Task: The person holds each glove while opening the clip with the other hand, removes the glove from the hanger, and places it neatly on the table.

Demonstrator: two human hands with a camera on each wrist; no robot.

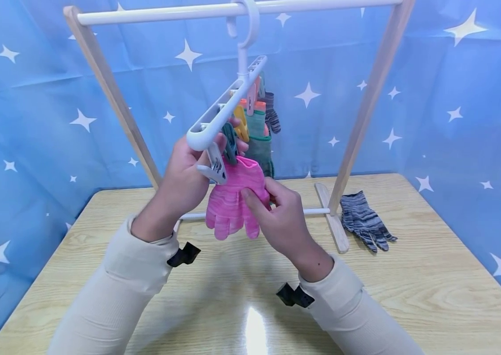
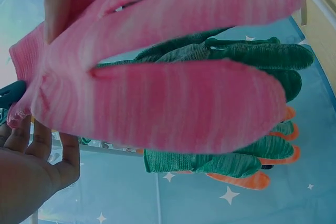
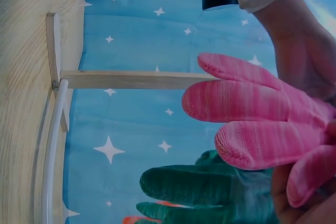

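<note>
A pink knitted glove (image 1: 232, 197) hangs fingers down below the hanger, its cuff at a dark green clothes peg (image 1: 230, 144). My left hand (image 1: 187, 172) holds this peg, thumb on the near side and fingertips showing beyond it. My right hand (image 1: 282, 219) pinches the glove's right side, thumb in front and fingers behind. In the left wrist view the peg (image 2: 11, 94) meets a corner of the cuff, close to my left fingers (image 2: 41, 142). The right wrist view shows the pink glove's fingers (image 3: 236, 100) spread apart.
A white peg hanger (image 1: 219, 116) hangs from the rack's bar (image 1: 157, 14). A grey peg (image 1: 215, 167) dangles at its near end. Behind are a yellow peg (image 1: 241, 124), green gloves (image 1: 259, 148) and a dark striped glove (image 1: 271, 113). Another striped glove (image 1: 366, 220) lies by the rack's right foot (image 1: 334, 222).
</note>
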